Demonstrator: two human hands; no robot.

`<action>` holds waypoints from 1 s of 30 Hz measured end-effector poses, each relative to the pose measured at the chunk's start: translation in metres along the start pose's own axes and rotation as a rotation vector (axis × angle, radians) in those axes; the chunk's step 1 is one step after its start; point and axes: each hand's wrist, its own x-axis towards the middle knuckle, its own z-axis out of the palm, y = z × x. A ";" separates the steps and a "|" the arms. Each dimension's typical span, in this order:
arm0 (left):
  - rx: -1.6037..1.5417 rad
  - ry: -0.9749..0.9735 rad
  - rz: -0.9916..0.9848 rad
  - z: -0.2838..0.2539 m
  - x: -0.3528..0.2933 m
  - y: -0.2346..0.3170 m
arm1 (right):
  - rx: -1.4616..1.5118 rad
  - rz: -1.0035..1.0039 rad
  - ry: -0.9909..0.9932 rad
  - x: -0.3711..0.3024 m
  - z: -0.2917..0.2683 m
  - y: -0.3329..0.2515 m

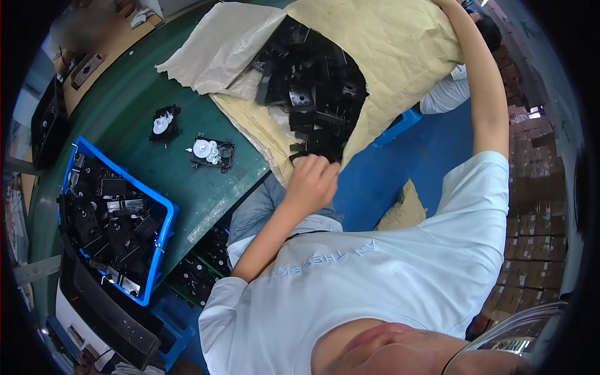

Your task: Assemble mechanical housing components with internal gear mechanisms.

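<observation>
The left hand (312, 181) apparently grasps the paper bag (394, 50); I cannot tell for the right hand (445, 3).

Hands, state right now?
Left hand: fingers curled at the tan bag's mouth; grip can't be told.
Right hand: by the bag's upper edge, cut off by frame; grip can't be told.

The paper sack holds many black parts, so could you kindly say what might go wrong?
The open paper sack appears to overhang the green table, so loose black parts might spill past the left hand onto the blue floor. If it shifts, it could knock the nearer white-geared assembly.
</observation>
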 end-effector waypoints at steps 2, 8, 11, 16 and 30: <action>0.056 0.045 -0.007 -0.001 -0.002 -0.009 | 0.020 0.025 -0.029 -0.009 0.005 0.002; 0.216 0.159 0.066 0.014 -0.013 -0.040 | 0.102 0.110 -0.101 -0.039 0.012 -0.001; 0.181 0.199 0.065 0.016 -0.006 -0.038 | 0.145 0.162 -0.130 -0.053 0.011 0.002; 0.138 0.194 -0.025 0.011 -0.015 -0.040 | 0.221 0.224 -0.165 -0.066 0.008 -0.006; 0.443 0.068 -0.015 0.045 -0.016 -0.022 | 0.256 0.094 0.249 -0.047 0.091 0.011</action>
